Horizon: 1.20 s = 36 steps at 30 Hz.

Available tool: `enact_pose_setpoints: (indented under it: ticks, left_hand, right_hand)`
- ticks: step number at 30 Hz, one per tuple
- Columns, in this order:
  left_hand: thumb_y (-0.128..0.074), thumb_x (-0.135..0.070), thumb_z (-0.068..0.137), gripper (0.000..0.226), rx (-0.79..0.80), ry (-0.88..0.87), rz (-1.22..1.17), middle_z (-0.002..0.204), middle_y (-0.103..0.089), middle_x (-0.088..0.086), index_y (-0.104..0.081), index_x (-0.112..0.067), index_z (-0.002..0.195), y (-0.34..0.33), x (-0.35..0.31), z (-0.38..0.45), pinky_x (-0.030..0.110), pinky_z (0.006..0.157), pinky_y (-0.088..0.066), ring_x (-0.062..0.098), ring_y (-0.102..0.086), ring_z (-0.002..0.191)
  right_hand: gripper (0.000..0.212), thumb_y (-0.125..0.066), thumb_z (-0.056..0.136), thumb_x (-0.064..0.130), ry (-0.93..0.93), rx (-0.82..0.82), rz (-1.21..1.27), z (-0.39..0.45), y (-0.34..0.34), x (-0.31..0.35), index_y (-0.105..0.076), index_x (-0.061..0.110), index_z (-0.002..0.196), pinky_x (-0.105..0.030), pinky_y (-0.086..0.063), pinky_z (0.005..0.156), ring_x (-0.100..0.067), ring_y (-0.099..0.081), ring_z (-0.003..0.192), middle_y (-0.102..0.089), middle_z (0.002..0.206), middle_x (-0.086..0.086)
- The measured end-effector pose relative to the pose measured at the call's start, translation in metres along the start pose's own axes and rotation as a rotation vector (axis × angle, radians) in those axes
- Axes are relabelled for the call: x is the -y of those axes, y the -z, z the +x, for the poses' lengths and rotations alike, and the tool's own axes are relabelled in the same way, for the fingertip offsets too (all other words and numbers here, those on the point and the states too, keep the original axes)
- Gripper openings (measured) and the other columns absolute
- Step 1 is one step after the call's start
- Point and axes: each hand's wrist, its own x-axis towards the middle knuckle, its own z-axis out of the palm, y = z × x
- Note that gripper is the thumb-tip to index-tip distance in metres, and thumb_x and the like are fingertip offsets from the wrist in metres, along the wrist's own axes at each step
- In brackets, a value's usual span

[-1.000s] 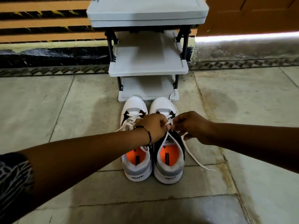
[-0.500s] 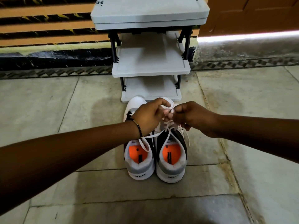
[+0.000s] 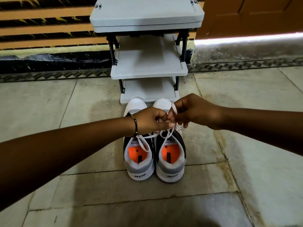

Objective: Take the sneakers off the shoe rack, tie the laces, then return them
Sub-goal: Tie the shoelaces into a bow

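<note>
Two white, grey and black sneakers with orange insoles stand side by side on the floor, heels toward me: the left sneaker (image 3: 139, 163) and the right sneaker (image 3: 170, 163). Both hands meet above the right sneaker's tongue. My left hand (image 3: 150, 120), a beaded bracelet on its wrist, pinches the white lace (image 3: 173, 110). My right hand (image 3: 193, 110) holds a loop of that lace, which curls over its fingers. A loose lace end trails across the left sneaker's opening. The laced fronts are hidden under my hands.
The grey shoe rack (image 3: 148, 71) with three bare shelves stands directly behind the sneakers' toes, against a striped wall. A brown door (image 3: 254, 15) is at the back right. Stone floor tiles (image 3: 65, 112) spread to both sides.
My hands have drawn slightly apart. The right hand has lifted a lace loop over its fingers, and the left hand now pinches the lace lower down.
</note>
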Motion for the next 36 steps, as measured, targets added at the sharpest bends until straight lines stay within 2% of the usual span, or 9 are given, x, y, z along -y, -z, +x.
enact_pose_setpoints:
  ticks: [3, 5, 10, 13, 15, 19, 26, 31, 36]
  left_hand:
    - [-0.060, -0.028, 0.084, 0.024, -0.011, 0.035, -0.005, 0.057, -0.053, -0.008, -0.066, -0.005, 0.078, -0.005, -0.001, 0.000, 0.011, 0.056, -0.038, 0.001, -0.046, 0.051]
    - [-0.058, -0.024, 0.086, 0.021, 0.024, 0.054, 0.007, 0.074, -0.063, 0.003, -0.068, -0.005, 0.084, -0.007, -0.003, -0.001, 0.018, 0.069, -0.044, 0.005, -0.055, 0.067]
    - [-0.050, 0.001, 0.086, 0.031, 0.067, 0.104, -0.085, 0.071, -0.054, -0.007, -0.055, -0.021, 0.065, -0.009, -0.009, -0.003, 0.006, 0.063, -0.039, -0.004, -0.054, 0.065]
    - [-0.048, 0.003, 0.085, 0.028, 0.071, 0.106, -0.163, 0.107, -0.063, 0.003, -0.059, -0.018, 0.100, -0.017, -0.005, -0.006, 0.023, 0.089, -0.042, 0.013, -0.056, 0.101]
    - [-0.046, 0.004, 0.086, 0.053, 0.032, 0.135, -0.336, 0.118, -0.059, -0.002, -0.043, -0.025, 0.130, -0.020, -0.005, -0.007, 0.021, 0.084, -0.045, 0.012, -0.052, 0.109]
    - [-0.041, 0.001, 0.089, 0.057, -0.017, 0.192, -0.550, 0.104, -0.059, -0.012, -0.039, -0.044, 0.125, -0.014, -0.007, -0.005, 0.030, 0.074, -0.034, 0.007, -0.050, 0.102]
    - [-0.063, -0.014, 0.082, 0.007, -0.155, 0.027, -0.030, 0.092, -0.069, 0.023, -0.066, -0.010, 0.086, -0.005, -0.003, -0.001, 0.036, 0.080, -0.053, 0.019, -0.062, 0.078]
    - [-0.058, -0.023, 0.081, 0.028, -0.287, -0.017, 0.540, 0.064, -0.055, -0.004, -0.043, -0.026, 0.057, -0.002, -0.010, 0.006, 0.030, 0.066, -0.040, 0.020, -0.049, 0.070]
    - [-0.050, -0.003, 0.084, 0.014, -0.211, -0.004, 0.154, 0.086, -0.064, 0.011, -0.058, -0.014, 0.081, -0.007, -0.003, 0.008, 0.033, 0.077, -0.050, 0.031, -0.063, 0.088]
  right_hand:
    - [0.009, -0.069, 0.077, 0.004, 0.078, -0.035, -0.282, 0.002, 0.000, 0.005, -0.068, 0.001, 0.084, -0.032, -0.051, 0.057, -0.016, -0.056, 0.058, -0.069, 0.080, -0.023]
    - [0.006, -0.070, 0.075, 0.006, 0.145, -0.096, -0.426, 0.002, 0.000, 0.006, -0.068, 0.004, 0.080, -0.033, -0.051, 0.061, -0.011, -0.056, 0.056, -0.068, 0.073, -0.013]
    - [0.005, -0.068, 0.076, 0.000, 0.178, -0.150, -0.380, 0.001, -0.002, 0.005, -0.065, 0.003, 0.078, -0.025, -0.057, 0.050, -0.014, -0.065, 0.054, -0.066, 0.066, -0.002]
    - [0.007, -0.067, 0.077, 0.001, 0.184, -0.201, -0.370, 0.004, 0.001, 0.005, -0.065, 0.007, 0.079, -0.026, -0.057, 0.050, -0.016, -0.066, 0.054, -0.065, 0.066, 0.002]
    - [0.006, -0.069, 0.077, 0.002, 0.176, -0.223, -0.354, 0.006, 0.003, 0.004, -0.065, 0.007, 0.079, -0.029, -0.058, 0.050, -0.020, -0.067, 0.054, -0.064, 0.065, 0.002]
    - [0.007, -0.070, 0.076, 0.002, 0.148, -0.233, -0.281, 0.007, 0.002, 0.003, -0.065, 0.007, 0.076, -0.028, -0.057, 0.049, -0.011, -0.064, 0.049, -0.066, 0.065, -0.003]
    - [0.009, -0.071, 0.075, 0.001, 0.118, -0.207, -0.180, 0.008, -0.005, 0.004, -0.064, 0.007, 0.075, -0.024, -0.054, 0.046, -0.006, -0.061, 0.044, -0.063, 0.058, 0.001]
    - [0.008, -0.073, 0.073, 0.002, 0.113, -0.118, -0.058, 0.005, -0.015, 0.006, -0.065, 0.005, 0.073, -0.023, -0.050, 0.045, -0.012, -0.061, 0.049, -0.066, 0.061, -0.005]
    - [0.007, -0.070, 0.076, 0.003, 0.111, -0.130, 0.054, 0.007, -0.015, 0.005, -0.064, 0.002, 0.075, -0.029, -0.053, 0.044, -0.021, -0.063, 0.050, -0.068, 0.064, -0.016]
